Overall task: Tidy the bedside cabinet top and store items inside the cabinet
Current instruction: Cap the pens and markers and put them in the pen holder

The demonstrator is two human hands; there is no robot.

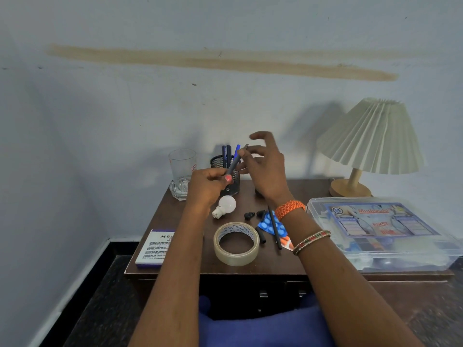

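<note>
A: What are the hands doing?

B: The left hand [209, 182] pinches a dark pen [235, 162] near its lower end, the pen slanting up and to the right. The right hand [266, 169] is just beside the pen's upper end with its fingers spread and relaxed; I cannot tell whether a fingertip touches the pen.

A: And right behind them?

B: A black mesh pen holder [234, 176] with dark and blue pens upright in it, partly hidden by both hands. To the left of the left hand stands a clear glass [182, 169].

A: Below the hands?

B: On the tabletop [270, 259], a white bulb [225, 206] lies just under the left hand. Nearer the person, between the two forearms, sits a roll of clear tape [236, 244]. Small black caps [254, 215], a blue blister pack [271, 225] and a black pencil [274, 227] lie under the right wrist.

A: Further out?

B: A white box [152, 247] lies left of the left forearm. Right of the right forearm is a clear first-aid box [380, 234], and beyond it a lamp [368, 144] with a pleated shade.
</note>
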